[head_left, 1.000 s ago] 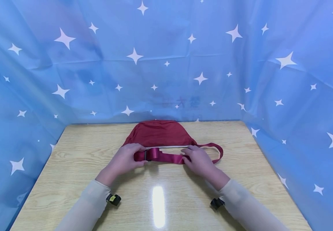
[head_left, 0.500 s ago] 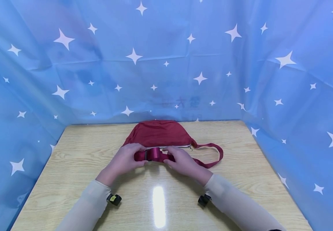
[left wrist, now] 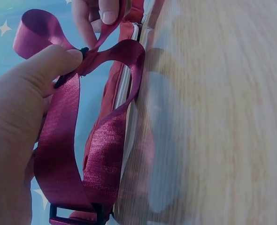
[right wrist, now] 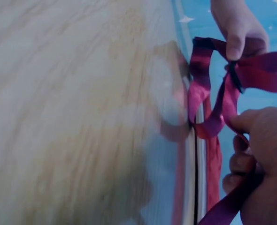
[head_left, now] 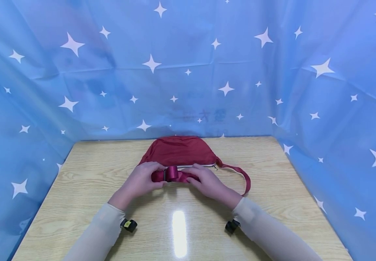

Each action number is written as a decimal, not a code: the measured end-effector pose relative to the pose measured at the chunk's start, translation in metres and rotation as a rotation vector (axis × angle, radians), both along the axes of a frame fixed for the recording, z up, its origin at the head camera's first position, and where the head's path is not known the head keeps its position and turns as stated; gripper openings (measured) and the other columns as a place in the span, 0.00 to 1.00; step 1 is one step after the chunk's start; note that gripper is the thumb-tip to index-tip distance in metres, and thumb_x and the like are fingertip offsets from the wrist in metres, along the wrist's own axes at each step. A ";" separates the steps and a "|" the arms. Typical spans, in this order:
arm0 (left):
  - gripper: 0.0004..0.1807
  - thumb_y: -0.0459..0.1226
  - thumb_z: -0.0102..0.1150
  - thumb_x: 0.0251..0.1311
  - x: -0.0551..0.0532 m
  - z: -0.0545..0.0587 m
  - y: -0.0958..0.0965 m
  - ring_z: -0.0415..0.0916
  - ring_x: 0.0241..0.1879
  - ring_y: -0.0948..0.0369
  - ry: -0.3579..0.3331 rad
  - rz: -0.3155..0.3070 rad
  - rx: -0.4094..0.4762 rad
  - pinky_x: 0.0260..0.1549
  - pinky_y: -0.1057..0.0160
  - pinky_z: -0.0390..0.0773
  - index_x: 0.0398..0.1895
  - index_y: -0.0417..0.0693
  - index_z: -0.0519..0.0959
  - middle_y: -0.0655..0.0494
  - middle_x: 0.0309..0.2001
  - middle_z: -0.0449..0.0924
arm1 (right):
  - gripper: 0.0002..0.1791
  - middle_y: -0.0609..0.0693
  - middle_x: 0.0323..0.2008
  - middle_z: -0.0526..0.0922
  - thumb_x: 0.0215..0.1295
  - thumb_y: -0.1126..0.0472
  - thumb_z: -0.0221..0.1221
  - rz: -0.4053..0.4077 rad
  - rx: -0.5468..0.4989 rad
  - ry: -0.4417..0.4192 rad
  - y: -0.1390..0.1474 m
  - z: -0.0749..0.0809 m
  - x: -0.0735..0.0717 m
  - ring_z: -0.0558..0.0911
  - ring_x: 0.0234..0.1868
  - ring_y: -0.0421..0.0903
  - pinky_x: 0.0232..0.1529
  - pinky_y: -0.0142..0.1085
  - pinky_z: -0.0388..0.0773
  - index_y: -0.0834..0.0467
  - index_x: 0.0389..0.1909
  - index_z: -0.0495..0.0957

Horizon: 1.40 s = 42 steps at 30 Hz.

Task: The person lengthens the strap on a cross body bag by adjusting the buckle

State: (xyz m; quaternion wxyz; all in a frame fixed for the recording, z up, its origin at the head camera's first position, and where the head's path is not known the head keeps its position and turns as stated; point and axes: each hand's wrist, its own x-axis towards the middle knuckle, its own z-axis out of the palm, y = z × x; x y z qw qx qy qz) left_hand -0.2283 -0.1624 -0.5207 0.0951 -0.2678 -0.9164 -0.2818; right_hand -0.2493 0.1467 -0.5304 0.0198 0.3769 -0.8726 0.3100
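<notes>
A dark red waist bag [head_left: 181,150] lies at the table's back edge, its zip [head_left: 215,167] along the near side. My left hand [head_left: 142,178] pinches the bag's strap at a black slide buckle [right wrist: 235,77], thumb on top. A small loop of strap [left wrist: 40,33] stands out above that buckle, and a longer one [left wrist: 103,154] hangs below. Further along, my right hand [head_left: 207,181] pinches the same strap [right wrist: 230,101] between thumb and curled fingers. Another black buckle [left wrist: 77,213] sits lower on the strap in the left wrist view.
The wood-grain table [head_left: 93,174] reaches back to a blue curtain [head_left: 188,72] with white stars. A free curve of strap [head_left: 247,181] arcs right of the bag. Glare [head_left: 179,233] marks the front of the table.
My right hand has slid left along the strap toward the left hand, then shifted slightly back right. The strap curve at the right has changed shape. My left hand stays put.
</notes>
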 end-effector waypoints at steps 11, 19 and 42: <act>0.26 0.44 0.87 0.56 0.001 0.001 -0.003 0.85 0.58 0.56 -0.014 0.009 0.001 0.61 0.49 0.83 0.57 0.52 0.88 0.59 0.54 0.90 | 0.20 0.48 0.55 0.86 0.81 0.62 0.66 -0.021 0.024 -0.035 0.025 0.004 -0.001 0.84 0.54 0.50 0.56 0.49 0.83 0.51 0.69 0.85; 0.25 0.45 0.87 0.56 0.001 0.002 -0.005 0.85 0.56 0.57 -0.013 0.012 0.012 0.59 0.50 0.84 0.56 0.53 0.88 0.60 0.52 0.90 | 0.20 0.46 0.55 0.85 0.81 0.63 0.66 -0.041 0.021 -0.059 0.044 0.002 -0.004 0.83 0.54 0.45 0.55 0.47 0.82 0.51 0.69 0.85; 0.25 0.43 0.88 0.55 0.001 0.002 -0.005 0.86 0.55 0.57 -0.020 0.015 0.013 0.58 0.50 0.84 0.55 0.52 0.88 0.60 0.52 0.90 | 0.20 0.48 0.53 0.85 0.79 0.63 0.68 -0.047 0.063 -0.055 0.063 -0.003 -0.012 0.83 0.52 0.48 0.55 0.49 0.82 0.50 0.68 0.86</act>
